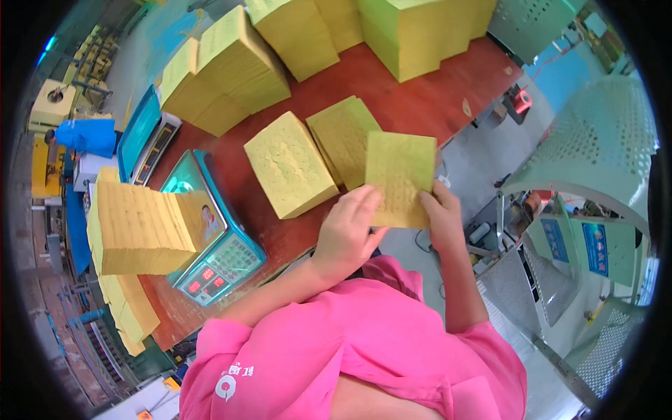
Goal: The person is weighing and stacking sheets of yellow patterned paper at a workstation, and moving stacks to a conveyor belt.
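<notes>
Over the table's (434,98) near edge, you are pinching a yellow paper sheaf (399,176) with both hands: left hand (348,227) closing on its lower corner, right hand (441,210) gripping its right side.

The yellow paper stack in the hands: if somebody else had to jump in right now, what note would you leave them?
Left hand: grips the left edge of a thin stack of yellow sheets, held up over the red table.
Right hand: grips the stack's right edge.
On the table: two loose yellow stacks beside the held one, big piles at the far end.
A thick stack lies on the teal scale.
Done: several stacks are laid out.
Left: the held stack is not yet set down.
</notes>
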A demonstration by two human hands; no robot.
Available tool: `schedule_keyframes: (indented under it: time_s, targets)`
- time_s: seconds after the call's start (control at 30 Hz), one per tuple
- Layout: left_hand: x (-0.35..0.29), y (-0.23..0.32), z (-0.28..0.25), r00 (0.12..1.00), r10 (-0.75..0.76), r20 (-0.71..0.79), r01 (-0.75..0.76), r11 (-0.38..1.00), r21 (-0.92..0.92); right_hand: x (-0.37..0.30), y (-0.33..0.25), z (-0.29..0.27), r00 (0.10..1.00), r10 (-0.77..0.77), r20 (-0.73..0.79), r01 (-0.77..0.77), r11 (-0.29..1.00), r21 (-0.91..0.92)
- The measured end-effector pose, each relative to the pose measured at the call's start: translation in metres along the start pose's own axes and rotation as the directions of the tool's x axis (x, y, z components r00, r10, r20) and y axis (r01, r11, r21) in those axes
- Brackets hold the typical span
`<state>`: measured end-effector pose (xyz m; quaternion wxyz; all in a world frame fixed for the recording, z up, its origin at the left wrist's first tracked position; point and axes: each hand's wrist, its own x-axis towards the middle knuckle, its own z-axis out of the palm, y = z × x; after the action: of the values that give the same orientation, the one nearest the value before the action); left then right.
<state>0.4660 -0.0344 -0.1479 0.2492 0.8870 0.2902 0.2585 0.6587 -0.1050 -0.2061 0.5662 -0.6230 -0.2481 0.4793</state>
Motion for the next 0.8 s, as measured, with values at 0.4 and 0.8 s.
schedule_keyframes:
  time_s: [0.4, 0.8]
  targets:
    - [-0.082, 0.006, -0.19, 0.794, -0.607, -0.032, 0.295, 0.43, -0.853, -0.053, -0.128, 0.154, 0.887, -0.363, 0.285, 0.363, 0.93, 0.054]
    - [-0.18, -0.092, -0.458, 0.541, -0.665, -0.515, 0.394, 0.741, -0.543, -0.06, -0.211, 0.479, 0.491, -0.395, 0.776, 0.414, 0.89, 0.191]
